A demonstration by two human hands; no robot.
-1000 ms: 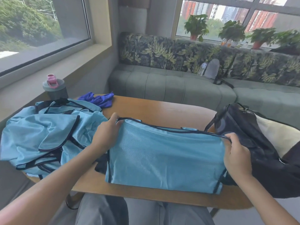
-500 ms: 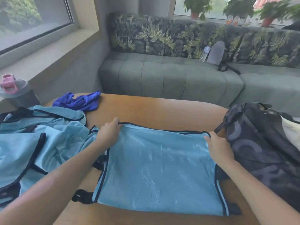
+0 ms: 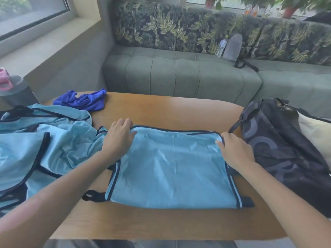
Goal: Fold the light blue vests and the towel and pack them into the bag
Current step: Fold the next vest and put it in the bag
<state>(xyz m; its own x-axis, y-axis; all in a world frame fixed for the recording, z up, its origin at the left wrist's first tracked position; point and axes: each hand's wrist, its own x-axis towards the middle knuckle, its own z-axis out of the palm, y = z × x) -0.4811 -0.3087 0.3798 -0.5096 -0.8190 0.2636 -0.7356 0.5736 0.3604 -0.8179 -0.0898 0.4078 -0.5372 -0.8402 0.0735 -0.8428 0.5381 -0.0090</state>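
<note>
Wooden table (image 3: 161, 111), green sofa (image 3: 179, 76) behind, window (image 3: 26, 11) left

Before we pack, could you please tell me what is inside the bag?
The bag gapes at its far right, showing something cream-coloured inside. Dark fabric covers the rest, so any other contents are hidden.

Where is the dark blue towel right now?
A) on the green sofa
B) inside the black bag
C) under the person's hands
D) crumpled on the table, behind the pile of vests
D: the dark blue towel lies crumpled on the wooden table at its far left, just behind the pile of light blue vests.
</note>
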